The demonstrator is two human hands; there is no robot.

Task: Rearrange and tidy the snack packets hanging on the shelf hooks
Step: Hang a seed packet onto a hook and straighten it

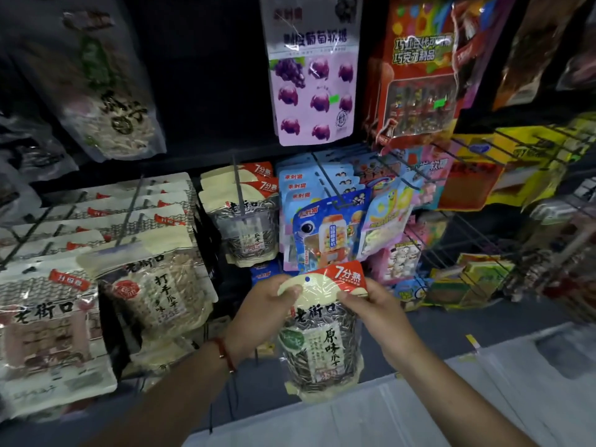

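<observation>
While both bare forearms reach up from the bottom edge, the two hands hold one packet of sunflower seeds (322,333) by its top, in front of the shelf and off any hook. The left hand (261,312), with a red bracelet (224,353) at the wrist, pinches the packet's upper left corner, thumb lying across the cream-coloured header. The right hand (371,309) pinches the upper right corner just under the red flash, fingers curled behind. Most of the packet hangs below both grips, upright, its clear window showing striped seeds; the small hang hole sits above and between the two thumbs. Just behind the packet, a blue toy-sweet packet (329,233) hangs at the front of a wire hook (325,180). Left of that, matching seed packets (245,221) hang in a row on their own hook. Further left, rows of cream seed bags (154,285) fill the lower hooks. Higher up and farther back hangs a purple grape gummy packet (314,82), with a red chocolate sweet box (419,75) beside it on the right.
</observation>
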